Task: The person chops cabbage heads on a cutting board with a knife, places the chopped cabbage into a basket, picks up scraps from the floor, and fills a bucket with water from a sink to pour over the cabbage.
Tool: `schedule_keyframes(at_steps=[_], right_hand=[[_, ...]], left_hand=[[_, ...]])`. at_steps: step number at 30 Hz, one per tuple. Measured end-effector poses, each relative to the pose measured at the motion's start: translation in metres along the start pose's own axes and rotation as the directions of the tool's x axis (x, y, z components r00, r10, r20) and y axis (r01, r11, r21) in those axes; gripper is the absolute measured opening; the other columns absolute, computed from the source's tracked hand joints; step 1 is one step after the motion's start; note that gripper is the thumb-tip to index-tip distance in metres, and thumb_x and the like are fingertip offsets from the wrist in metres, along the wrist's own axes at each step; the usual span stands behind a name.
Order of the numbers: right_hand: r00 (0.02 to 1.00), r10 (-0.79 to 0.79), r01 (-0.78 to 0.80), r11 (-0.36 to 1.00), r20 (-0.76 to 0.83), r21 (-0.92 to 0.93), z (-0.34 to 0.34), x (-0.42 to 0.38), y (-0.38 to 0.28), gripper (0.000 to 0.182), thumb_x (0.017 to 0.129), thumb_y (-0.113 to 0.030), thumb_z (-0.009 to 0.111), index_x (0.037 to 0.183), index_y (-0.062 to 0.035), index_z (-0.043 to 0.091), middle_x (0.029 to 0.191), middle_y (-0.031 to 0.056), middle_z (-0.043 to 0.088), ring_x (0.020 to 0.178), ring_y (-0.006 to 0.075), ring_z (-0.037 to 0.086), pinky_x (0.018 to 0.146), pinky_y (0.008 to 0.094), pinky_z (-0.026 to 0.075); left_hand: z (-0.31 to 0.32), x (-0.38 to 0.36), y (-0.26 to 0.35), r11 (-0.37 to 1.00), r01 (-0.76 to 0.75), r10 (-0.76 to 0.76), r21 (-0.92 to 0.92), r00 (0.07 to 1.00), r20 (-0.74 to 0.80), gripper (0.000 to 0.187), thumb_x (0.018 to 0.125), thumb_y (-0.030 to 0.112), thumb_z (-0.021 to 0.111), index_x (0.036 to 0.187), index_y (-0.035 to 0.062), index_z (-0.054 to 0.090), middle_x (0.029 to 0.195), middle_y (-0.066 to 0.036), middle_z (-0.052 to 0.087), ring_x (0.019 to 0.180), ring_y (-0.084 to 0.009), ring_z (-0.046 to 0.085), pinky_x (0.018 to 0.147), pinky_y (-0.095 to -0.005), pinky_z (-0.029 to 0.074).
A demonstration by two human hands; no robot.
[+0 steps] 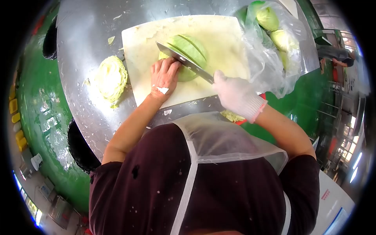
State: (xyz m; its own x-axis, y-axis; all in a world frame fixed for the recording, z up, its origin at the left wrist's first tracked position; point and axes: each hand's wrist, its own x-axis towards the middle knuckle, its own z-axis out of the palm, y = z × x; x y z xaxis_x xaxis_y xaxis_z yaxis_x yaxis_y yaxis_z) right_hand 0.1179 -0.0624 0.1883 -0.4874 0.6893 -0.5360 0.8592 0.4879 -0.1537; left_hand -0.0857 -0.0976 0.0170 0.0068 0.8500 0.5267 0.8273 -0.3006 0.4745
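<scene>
A pale green cabbage (197,51) lies on the white cutting board (223,33), with cuts running through its upper part. My right hand (235,94), in a white glove, grips the handle of a wide kitchen knife (196,69). The blade slants across the cabbage, its tip toward the upper left. With bent fingers, my bare left hand (164,76) holds the near left side of the cabbage, close beside the blade. A small white scrap sticks to the back of that hand. Left of the board rests a cut cabbage piece (111,79).
A clear plastic bag (262,66) with several whole cabbages (267,18) lies at the right of the metal table (86,35). Below the table's near edge, cabbage bits (232,116) show in a red-rimmed container. Another person (344,58) is at the far right.
</scene>
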Motion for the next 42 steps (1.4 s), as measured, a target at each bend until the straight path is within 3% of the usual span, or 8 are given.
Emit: schedule_keyframes(at_steps=[10,13,14,17,25,30,37,42], right_hand=[[0.982,-0.103,0.115,0.991,-0.156,0.068,0.033,0.043,-0.002,0.022,0.096,-0.023,0.047,0.099,-0.0013,0.047,0.07,0.0215,0.062,0.069,0.0413,0.064,0.061,0.0518,0.047],[0.993,-0.052,0.059,0.996,-0.11,0.06,-0.011,0.006,-0.017,0.022,0.096,-0.024,0.047,0.099,-0.0019,0.048,0.069,0.0211,0.062,0.068,0.0399,0.064,0.06,0.0511,0.047],[0.998,0.033,-0.038,0.992,0.045,0.117,-0.018,0.003,-0.02,0.027,0.1,-0.025,0.033,0.108,-0.0056,0.05,0.085,0.0203,0.067,0.079,0.0389,0.065,0.066,0.0501,0.05],[0.999,-0.051,0.051,0.998,0.009,0.029,0.014,0.014,-0.018,0.021,0.096,-0.024,0.047,0.103,-0.0038,0.047,0.07,0.0206,0.062,0.065,0.0391,0.064,0.06,0.0504,0.046],[0.987,-0.049,0.082,0.973,-0.155,0.216,0.046,0.036,-0.014,0.024,0.098,-0.027,0.047,0.095,-0.0039,0.049,0.07,0.0197,0.063,0.063,0.0388,0.062,0.058,0.0502,0.046],[0.905,0.182,0.006,0.899,-0.385,0.438,0.038,-0.003,0.013,0.038,0.094,-0.037,0.054,0.099,-0.0011,0.045,0.067,0.0221,0.061,0.066,0.0429,0.061,0.06,0.0499,0.046],[0.84,0.517,-0.32,0.717,-0.165,0.619,0.079,-0.024,0.061,0.03,0.09,-0.028,0.05,0.109,-0.0047,0.047,0.091,0.0262,0.065,0.089,0.045,0.062,0.079,0.0531,0.046],[0.885,0.46,-0.321,0.711,-0.069,0.625,0.072,-0.045,0.049,0.036,0.087,-0.027,0.052,0.116,-0.0059,0.046,0.098,0.0274,0.065,0.094,0.0446,0.061,0.082,0.053,0.045]], left_hand=[[-0.009,0.0,0.002,0.992,0.014,-0.012,-0.128,1.0,0.019,0.022,0.08,0.002,0.066,0.101,0.0086,0.064,0.107,-0.009,0.058,0.101,-0.0336,0.053,0.089,-0.043,0.042],[-0.02,-0.015,-0.004,0.998,0.01,-0.009,-0.06,1.0,0.007,0.022,0.08,0.004,0.066,0.101,0.0101,0.062,0.108,-0.007,0.058,0.102,-0.0326,0.052,0.09,-0.0415,0.043],[-0.021,-0.019,-0.003,0.998,0.018,-0.015,-0.061,0.999,0.036,0.022,0.08,0.004,0.066,0.101,0.0094,0.062,0.108,-0.008,0.057,0.102,-0.0332,0.052,0.09,-0.0419,0.044],[-0.018,-0.02,-0.003,0.997,0.017,-0.01,-0.069,0.995,0.103,0.021,0.081,0.003,0.065,0.101,0.0074,0.062,0.107,-0.011,0.057,0.1,-0.035,0.052,0.089,-0.043,0.045],[-0.028,-0.011,-0.01,0.981,-0.112,0.144,-0.161,0.968,0.203,0.026,0.077,0.003,0.066,0.102,0.0058,0.061,0.104,-0.015,0.055,0.099,-0.0366,0.052,0.089,-0.044,0.044],[-0.055,0.022,-0.051,0.846,-0.531,0.429,0.054,0.736,0.523,0.119,0.058,0.066,0.074,0.148,0.0048,0.027,0.156,-0.02,0.021,0.145,-0.0395,0.019,0.114,-0.0643,0.01],[-0.04,0.144,-0.006,0.646,-0.748,0.403,-0.153,0.164,0.9,0.143,0.035,0.05,0.09,0.154,0.0173,0.016,0.16,-0.017,0.009,0.148,-0.0373,0.006,0.117,-0.0598,0.01],[-0.019,0.138,-0.018,0.758,-0.64,0.38,-0.126,0.275,0.883,0.131,0.046,0.049,0.09,0.152,0.0161,0.021,0.154,-0.02,0.019,0.141,-0.0447,0.021,0.102,-0.0576,0.033]])
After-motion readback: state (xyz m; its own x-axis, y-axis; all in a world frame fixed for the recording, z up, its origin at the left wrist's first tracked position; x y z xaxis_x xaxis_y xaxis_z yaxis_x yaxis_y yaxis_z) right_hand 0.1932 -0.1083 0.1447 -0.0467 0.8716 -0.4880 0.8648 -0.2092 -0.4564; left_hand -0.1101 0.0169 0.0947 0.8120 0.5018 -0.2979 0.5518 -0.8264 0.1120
